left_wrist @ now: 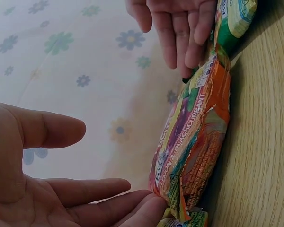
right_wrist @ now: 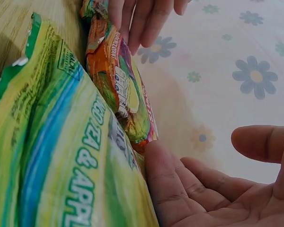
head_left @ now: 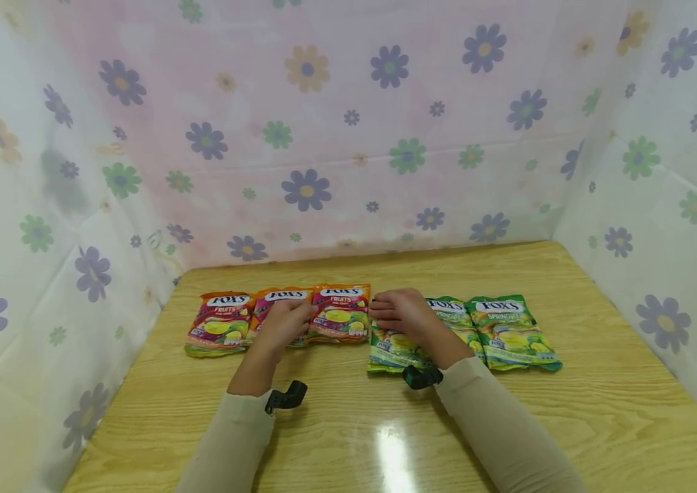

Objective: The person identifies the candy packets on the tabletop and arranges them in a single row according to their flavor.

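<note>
Six packets [head_left: 513, 335] on the table [head_left: 619, 411] leave room before both side edges [head_left: 661, 373].

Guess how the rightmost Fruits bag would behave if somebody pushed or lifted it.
The rightmost Fruits bag would probably flex when lifted, as its wrapper looks thin and creased. Lying face up on the table, it would likely slide rather than roll. Its slightly shiny surface may feel slippery.
</note>
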The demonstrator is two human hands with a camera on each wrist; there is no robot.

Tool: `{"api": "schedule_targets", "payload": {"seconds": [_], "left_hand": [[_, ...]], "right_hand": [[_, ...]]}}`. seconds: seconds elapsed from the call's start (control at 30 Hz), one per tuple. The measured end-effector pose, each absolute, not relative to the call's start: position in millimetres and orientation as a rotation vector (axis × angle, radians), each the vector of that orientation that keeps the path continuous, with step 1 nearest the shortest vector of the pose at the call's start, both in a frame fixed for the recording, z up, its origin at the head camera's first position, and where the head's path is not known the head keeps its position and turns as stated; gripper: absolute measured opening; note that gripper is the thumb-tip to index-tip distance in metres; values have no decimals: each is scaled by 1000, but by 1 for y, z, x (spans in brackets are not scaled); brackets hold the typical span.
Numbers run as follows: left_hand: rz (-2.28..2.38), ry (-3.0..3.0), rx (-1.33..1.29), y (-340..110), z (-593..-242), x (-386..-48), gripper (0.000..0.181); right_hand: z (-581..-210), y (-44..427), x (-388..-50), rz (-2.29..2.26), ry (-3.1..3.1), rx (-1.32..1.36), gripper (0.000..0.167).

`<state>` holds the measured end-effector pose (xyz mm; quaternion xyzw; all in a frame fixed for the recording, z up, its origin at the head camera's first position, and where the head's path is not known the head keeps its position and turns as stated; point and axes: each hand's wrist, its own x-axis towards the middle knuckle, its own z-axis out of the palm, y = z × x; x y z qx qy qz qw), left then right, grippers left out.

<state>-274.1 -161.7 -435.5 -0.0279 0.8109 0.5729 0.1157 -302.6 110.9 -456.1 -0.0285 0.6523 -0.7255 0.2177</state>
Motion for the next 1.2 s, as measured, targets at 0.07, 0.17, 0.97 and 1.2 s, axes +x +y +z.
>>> {"api": "schedule_targets", "payload": {"seconds": [0.07,0.17,0.97,1.2], "left_hand": [[1659,2382,-83,-161,-435,-274,61],[1625,2399,-76,-160,-434,-272,62],[1743,2307,51,-108,-440,-257,40],[1723,2283,94,-100,-444,-254,45]], "right_hand": [[-457,112,-303,-2021,1795,-68,53],[-458,114,-303,-2030,1781,-51,52],[-459,138,-300,-1977,1886,-80,54],[-452,143,-295,-1948,1887,-115,52]]}}
